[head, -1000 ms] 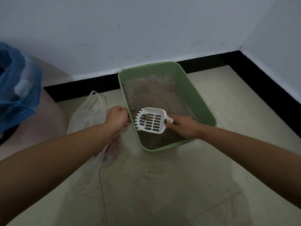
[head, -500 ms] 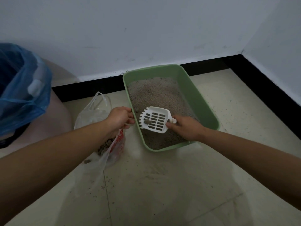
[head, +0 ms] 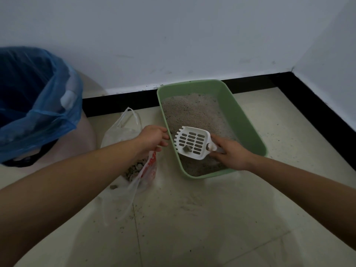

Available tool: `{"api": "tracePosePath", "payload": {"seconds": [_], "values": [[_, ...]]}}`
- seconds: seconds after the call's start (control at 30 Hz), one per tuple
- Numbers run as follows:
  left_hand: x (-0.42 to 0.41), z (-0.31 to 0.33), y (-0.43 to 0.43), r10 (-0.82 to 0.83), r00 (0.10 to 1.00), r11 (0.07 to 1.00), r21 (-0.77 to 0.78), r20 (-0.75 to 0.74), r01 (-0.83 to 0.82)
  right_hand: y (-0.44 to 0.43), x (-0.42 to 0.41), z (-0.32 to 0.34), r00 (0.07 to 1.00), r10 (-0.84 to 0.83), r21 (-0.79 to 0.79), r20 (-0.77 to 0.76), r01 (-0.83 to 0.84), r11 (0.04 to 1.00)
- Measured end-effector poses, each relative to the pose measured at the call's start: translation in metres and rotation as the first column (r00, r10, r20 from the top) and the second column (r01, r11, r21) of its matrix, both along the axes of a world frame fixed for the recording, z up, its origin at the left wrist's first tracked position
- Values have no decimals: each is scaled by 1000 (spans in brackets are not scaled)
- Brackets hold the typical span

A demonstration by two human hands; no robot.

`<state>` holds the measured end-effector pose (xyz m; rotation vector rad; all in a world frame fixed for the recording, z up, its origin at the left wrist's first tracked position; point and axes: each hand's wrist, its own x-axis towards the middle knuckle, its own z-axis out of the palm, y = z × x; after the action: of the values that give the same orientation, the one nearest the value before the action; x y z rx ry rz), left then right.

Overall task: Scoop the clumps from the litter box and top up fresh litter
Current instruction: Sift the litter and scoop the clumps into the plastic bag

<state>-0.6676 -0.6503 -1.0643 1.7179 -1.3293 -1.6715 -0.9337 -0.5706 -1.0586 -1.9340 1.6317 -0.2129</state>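
Over litter box, right hand fingers grip scoop carrying clump; left hand pinches bag.

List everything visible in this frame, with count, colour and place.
litter box: one, green, on the floor by the wall
litter: grey, fills the box
scoop: one, white, slotted, over the box's near end
clump: one, grey-brown, in the scoop
plastic bag: one, clear with red print, on the floor left of the box, clumps inside
bin liner: one, blue, far left
left hand: grips the bag's edge
right hand: grips the scoop's handle
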Motion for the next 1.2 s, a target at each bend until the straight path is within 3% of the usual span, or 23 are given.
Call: {"api": "tracePosePath", "payload": {"seconds": [0.07,0.17,0.3,0.4,0.5,0.6,0.67,0.73,0.83,0.93,1.0,1.1,1.13,1.2], "values": [[11,3,-7,-53,983,981,-176,177,84,2,3,9,998,-62,65,-13,63,996],[41,7,-24,-8,855,864,-428,518,267,2,8,21,991,-125,59,-42,127,990],[87,4,-45,64,788,908,-363,612,208,-8,30,42,970,-237,-79,52,240,967],[107,2,-47,66,857,978,-202,510,45,-14,72,55,969,-244,-248,24,242,938],[117,-3,-47,90,883,995,-85,460,-57,-8,121,54,962,-75,-393,-262,-36,919],[126,-6,-51,94,872,995,-71,481,-67,-3,152,36,770,149,-411,-620,-481,774],[130,-11,-54,120,868,991,-116,481,-72,-5,159,31,669,142,-386,-729,-574,722],[130,-9,-53,156,874,984,-149,460,-97,-7,158,37,718,125,-380,-684,-497,780],[124,-10,-51,188,891,974,-194,413,-115,-10,143,57,865,-27,-415,-501,-212,885],[113,-13,-50,180,889,969,-232,420,-87,-23,111,76,921,-176,-387,-346,31,922],[103,-12,-47,170,864,962,-269,474,-42,-30,88,81,936,-242,-346,-256,146,927],[88,-11,-49,212,742,937,-348,637,31,-42,57,77,921,-309,-274,-238,242,931],[82,-10,-49,229,736,923,-382,637,43,-45,49,74,909,-327,-253,-258,263,931],[68,-12,-52,239,807,904,-427,540,18,-48,39,68,875,-356,-225,-328,294,929]]}}
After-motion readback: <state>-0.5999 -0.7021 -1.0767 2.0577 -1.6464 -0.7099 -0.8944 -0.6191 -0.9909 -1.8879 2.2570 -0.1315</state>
